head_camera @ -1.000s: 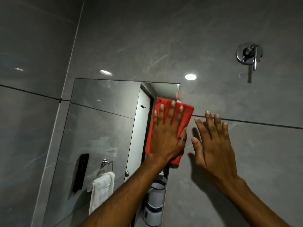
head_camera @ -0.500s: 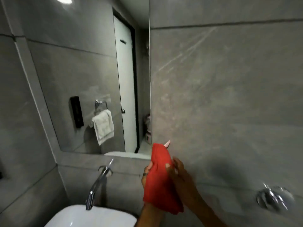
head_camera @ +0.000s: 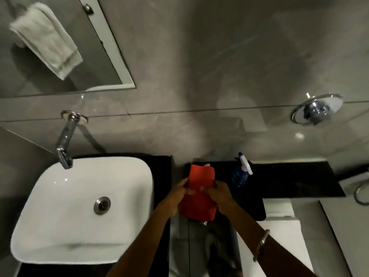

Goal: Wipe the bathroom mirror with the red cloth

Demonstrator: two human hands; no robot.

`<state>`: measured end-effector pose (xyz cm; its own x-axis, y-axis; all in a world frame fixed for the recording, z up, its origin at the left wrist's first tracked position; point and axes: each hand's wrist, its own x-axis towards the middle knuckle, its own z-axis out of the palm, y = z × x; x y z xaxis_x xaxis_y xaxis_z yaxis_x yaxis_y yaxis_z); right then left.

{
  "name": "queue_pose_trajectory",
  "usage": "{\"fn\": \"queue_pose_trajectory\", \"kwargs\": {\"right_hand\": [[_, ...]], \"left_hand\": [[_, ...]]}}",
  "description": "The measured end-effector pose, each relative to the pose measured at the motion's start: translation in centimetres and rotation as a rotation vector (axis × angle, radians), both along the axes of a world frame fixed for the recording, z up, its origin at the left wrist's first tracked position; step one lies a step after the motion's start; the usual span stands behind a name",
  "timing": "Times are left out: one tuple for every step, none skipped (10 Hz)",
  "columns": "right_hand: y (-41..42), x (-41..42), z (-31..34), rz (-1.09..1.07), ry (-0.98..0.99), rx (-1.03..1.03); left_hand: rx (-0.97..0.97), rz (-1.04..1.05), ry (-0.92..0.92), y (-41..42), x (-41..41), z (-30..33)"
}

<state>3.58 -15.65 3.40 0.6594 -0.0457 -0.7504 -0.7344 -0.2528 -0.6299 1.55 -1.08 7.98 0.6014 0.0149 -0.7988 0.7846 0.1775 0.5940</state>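
Observation:
The red cloth is folded into a long rectangle and held low, above the black counter to the right of the sink. My left hand grips its left edge and my right hand grips its right edge. The bathroom mirror is at the top left on the grey tiled wall, well above and left of the cloth; only its lower right corner shows, reflecting a white towel and a door.
A white basin sits at lower left under a chrome wall tap. A blue spray bottle stands on the counter just right of the cloth. A round chrome wall valve is at the right. A white fixture lies below.
The cloth has come off the mirror's right edge and down to counter height. My right hand left the wall and joined the left on the cloth. My view has tilted down.

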Motion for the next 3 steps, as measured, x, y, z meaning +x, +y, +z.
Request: {"fn": "queue_pose_trajectory", "kwargs": {"right_hand": [[-0.5, 1.0, -3.2, 0.094, -0.044, -0.094], [-0.3, 3.2, -5.0, 0.199, -0.054, -0.184], [0.0, 4.4, -6.4, 0.290, -0.024, -0.288]], "left_hand": [[0.099, -0.138, -0.005, 0.1, 1.1, -3.2], [0.192, -0.169, -0.032, 0.0, 2.5, -5.8], [0.371, -0.237, -0.060, -0.3, 2.5, -8.3]]}}
